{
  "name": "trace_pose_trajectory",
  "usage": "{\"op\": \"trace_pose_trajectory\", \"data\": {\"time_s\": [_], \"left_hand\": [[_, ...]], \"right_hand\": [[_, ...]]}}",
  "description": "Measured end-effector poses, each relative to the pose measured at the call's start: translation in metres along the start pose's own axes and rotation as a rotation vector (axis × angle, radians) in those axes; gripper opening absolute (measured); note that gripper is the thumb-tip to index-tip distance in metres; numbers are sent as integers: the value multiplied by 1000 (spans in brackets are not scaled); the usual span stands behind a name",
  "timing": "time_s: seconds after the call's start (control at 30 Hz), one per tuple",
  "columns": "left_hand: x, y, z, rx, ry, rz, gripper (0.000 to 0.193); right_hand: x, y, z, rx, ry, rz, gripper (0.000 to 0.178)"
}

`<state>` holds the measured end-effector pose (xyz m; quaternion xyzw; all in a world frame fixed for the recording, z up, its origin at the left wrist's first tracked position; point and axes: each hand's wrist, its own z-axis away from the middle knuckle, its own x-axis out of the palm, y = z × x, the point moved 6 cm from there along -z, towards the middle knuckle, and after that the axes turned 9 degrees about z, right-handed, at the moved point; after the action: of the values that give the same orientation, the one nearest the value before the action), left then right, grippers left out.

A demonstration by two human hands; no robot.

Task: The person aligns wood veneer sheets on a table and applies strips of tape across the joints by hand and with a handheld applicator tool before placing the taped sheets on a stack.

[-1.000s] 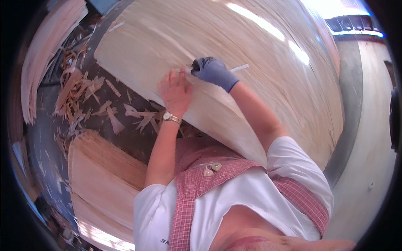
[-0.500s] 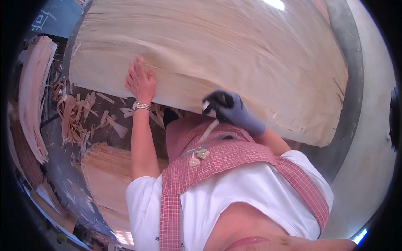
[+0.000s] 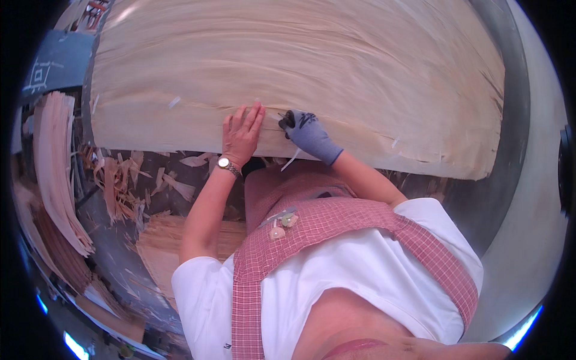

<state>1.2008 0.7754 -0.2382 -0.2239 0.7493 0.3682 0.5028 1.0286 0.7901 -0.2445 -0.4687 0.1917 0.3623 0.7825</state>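
Observation:
A large pale wood veneer sheet (image 3: 336, 78) lies in front of me, its surface rippled. My left hand (image 3: 241, 135) is bare, with a watch (image 3: 225, 162) at the wrist. It lies flat on the sheet near the close edge, fingers stretched out. Just to its right is my right hand (image 3: 309, 135), in a grey-blue glove with dark fingertips. Its fingers are closed and pressed down at the sheet. Below the glove hangs a narrow whitish strip (image 3: 291, 160); whatever else the fist holds is hidden.
Small white tape-like pieces (image 3: 174, 102) stick to the veneer. Torn veneer scraps (image 3: 117, 186) litter the area at left, beside a stack of long strips (image 3: 54, 162). Another veneer pile (image 3: 159, 246) lies low by my left arm. A grey border (image 3: 510, 90) runs along the right.
My left hand has moved right along the sheet's near edge. My right hand has gone from above my apron forward onto the veneer, close beside the left. The view has shifted slightly.

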Motion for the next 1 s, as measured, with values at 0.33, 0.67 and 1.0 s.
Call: {"op": "trace_pose_trajectory", "data": {"time_s": [0.33,0.67,1.0], "left_hand": [[11,70,-41,337,-116,138,59],[41,79,-68,329,-381,177,57],[90,209,-241,269,-199,374,66]], "right_hand": [[-1,65,39,337,166,-682,26],[-109,87,76,262,209,-253,25],[-257,258,5,420,623,-340,41]]}}
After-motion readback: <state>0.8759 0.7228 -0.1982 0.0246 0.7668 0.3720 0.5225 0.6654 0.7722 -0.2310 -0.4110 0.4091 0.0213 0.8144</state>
